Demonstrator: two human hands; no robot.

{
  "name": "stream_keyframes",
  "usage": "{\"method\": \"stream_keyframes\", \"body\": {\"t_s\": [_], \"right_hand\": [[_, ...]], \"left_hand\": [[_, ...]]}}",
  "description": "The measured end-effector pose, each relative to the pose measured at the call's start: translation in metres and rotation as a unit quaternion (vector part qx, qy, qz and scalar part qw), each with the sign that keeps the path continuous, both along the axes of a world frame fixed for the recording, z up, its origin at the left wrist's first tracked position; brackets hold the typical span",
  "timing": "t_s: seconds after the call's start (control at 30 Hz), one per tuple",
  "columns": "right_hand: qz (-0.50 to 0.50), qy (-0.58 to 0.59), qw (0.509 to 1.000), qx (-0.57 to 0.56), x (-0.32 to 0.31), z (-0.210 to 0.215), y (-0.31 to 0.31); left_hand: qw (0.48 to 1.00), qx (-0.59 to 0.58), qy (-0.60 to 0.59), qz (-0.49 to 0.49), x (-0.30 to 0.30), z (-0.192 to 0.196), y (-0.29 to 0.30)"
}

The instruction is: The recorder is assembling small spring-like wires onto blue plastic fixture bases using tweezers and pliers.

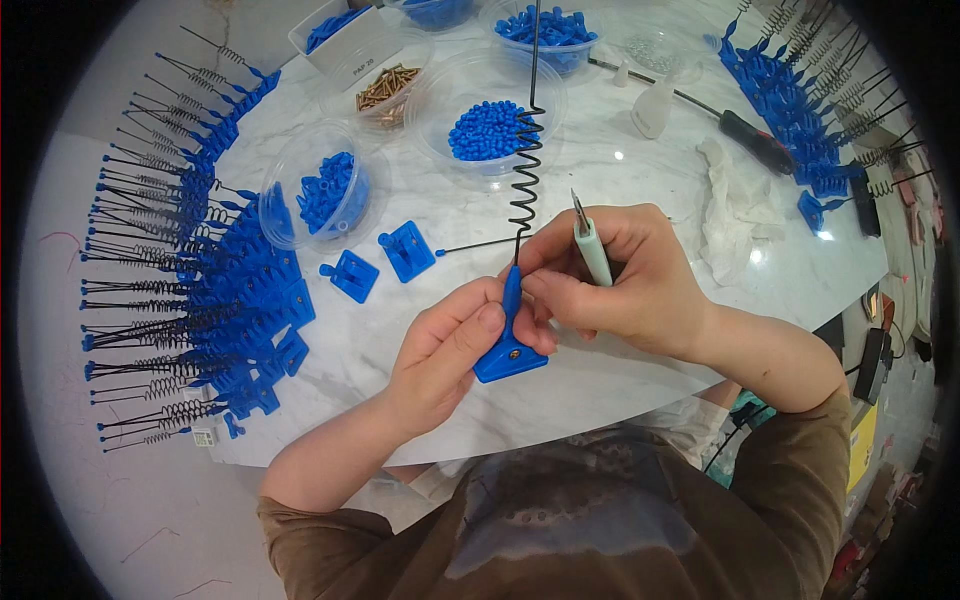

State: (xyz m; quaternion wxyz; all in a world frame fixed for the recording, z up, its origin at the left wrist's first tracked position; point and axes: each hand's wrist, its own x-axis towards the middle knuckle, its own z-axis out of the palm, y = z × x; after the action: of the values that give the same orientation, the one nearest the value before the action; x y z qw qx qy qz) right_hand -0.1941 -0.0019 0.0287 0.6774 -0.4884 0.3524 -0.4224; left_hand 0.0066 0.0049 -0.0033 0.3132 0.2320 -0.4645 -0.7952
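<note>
Head view shows me my left hand (pixel 440 355) clamped on a blue plastic base (pixel 510 355) at the tabletop's near edge while my right hand (pixel 625 280) — gripping a pale-handled pick (pixel 592 245) — pinches the black coiled spring wire (pixel 525 170) at its socket; I judge seating is under way, so next needs a straight, firm push.

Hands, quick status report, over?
Left hand grips blue base. Right hand pinches coiled wire, pale tool tucked in. Nothing blocking.

two hands (pixel 440 350), five clear tubs (pixel 322 190), one screwdriver (pixel 745 135)
</note>
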Motion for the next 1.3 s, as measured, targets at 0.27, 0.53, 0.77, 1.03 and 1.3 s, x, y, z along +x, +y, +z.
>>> {"method": "stream_keyframes", "body": {"t_s": [0.27, 0.53, 0.77, 1.03, 1.3], "right_hand": [[0.004, -0.012, 1.000, -0.003, -0.001, -0.006, 0.000], [-0.003, 0.005, 1.000, -0.010, 0.002, -0.006, -0.001], [0.020, 0.017, 0.999, -0.034, 0.003, -0.011, 0.000], [-0.010, 0.000, 1.000, -0.020, 0.002, -0.013, -0.002], [-0.014, -0.016, 0.999, -0.042, -0.001, -0.008, -0.005]], "left_hand": [[1.000, 0.015, -0.018, 0.002, -0.002, 0.002, 0.002], [1.000, 0.012, -0.013, 0.024, -0.002, 0.000, 0.001], [1.000, 0.002, 0.025, 0.008, 0.001, -0.003, -0.004], [0.997, 0.040, -0.033, 0.059, -0.006, 0.005, 0.002], [0.996, -0.075, -0.005, 0.046, -0.002, -0.002, 0.001]]}}
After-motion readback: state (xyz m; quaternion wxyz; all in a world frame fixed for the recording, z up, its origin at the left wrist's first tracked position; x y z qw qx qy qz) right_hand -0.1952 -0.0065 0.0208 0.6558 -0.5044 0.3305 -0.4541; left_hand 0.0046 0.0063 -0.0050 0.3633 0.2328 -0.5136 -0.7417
